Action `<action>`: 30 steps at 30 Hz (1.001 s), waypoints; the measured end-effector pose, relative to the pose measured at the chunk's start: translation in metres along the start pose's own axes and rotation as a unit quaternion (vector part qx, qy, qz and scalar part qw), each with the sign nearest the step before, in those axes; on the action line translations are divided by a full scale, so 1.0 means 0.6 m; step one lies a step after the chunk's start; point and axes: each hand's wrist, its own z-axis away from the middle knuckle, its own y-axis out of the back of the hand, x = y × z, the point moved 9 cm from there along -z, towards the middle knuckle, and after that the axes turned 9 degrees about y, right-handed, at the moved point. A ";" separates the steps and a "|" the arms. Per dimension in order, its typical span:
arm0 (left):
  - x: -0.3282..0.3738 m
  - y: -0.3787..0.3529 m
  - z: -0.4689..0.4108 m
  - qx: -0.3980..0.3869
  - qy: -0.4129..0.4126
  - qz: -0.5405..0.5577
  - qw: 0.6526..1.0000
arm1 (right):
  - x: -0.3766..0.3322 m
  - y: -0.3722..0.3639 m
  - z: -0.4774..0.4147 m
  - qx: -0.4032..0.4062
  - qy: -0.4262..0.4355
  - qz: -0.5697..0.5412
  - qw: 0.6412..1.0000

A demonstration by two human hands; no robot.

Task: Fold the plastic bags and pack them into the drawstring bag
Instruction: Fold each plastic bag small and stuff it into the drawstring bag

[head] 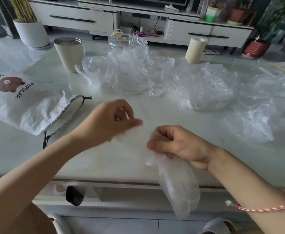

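Note:
I hold one clear plastic bag [177,181] between both hands over the near edge of the white table [138,162]. My left hand [111,120] pinches its upper end. My right hand [177,146] grips it lower down, and the rest of the bag hangs past the table edge. The white drawstring bag [26,105] with a brown bear print lies flat at the left, its mouth and black cord toward me. Loose crumpled clear bags lie in a heap at the centre [126,73] and at the right [206,86].
A beige cup [70,53] stands behind the drawstring bag. A glass bowl [126,41] sits at the back centre and a cream cylinder [195,49] at the back right. More plastic [265,105] spreads along the right side. Potted plants and a TV cabinet stand beyond.

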 end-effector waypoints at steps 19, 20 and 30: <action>-0.034 -0.110 0.032 -0.153 0.153 0.206 0.954 | 0.007 0.050 -0.005 0.152 0.031 -0.150 0.976; -0.038 -0.111 0.031 -0.152 0.164 0.212 0.951 | 0.005 0.052 -0.005 0.160 0.038 -0.154 0.974; -0.041 -0.142 0.038 -0.259 0.263 0.373 0.851 | -0.045 0.051 -0.004 0.186 0.183 0.046 0.964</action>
